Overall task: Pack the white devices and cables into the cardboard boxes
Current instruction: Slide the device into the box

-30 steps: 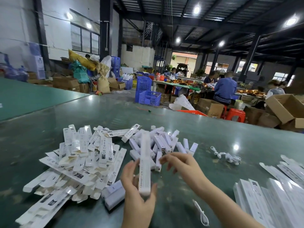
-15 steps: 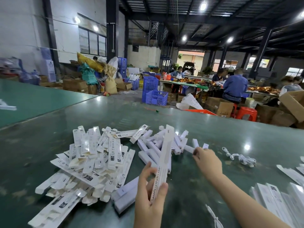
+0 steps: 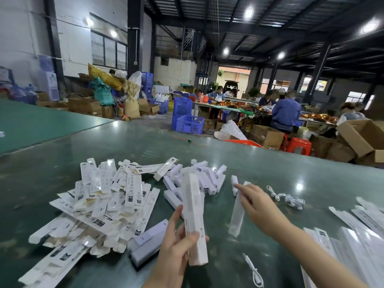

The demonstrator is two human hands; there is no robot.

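Two bare hands work above a dark green table [image 3: 291, 163]: the left hand [image 3: 176, 252] grips a long white cardboard box [image 3: 194, 219], held nearly upright, between thumb and curled fingers. The right hand [image 3: 257, 206] pinches a slim white device [image 3: 236, 215] by its upper part. Loose white devices [image 3: 199, 177] lie just behind, flat white box sleeves [image 3: 99, 202] at left, and a coiled white cable [image 3: 288, 199] at right.

the left hand [image 3: 176, 254] grips a long white box [image 3: 194, 219] upright. just right of it, the right hand [image 3: 257, 206] pinches a white device [image 3: 236, 213]. flat boxes [image 3: 99, 204] lie heaped to the left; a cable [image 3: 254, 271] lies between the wrists.
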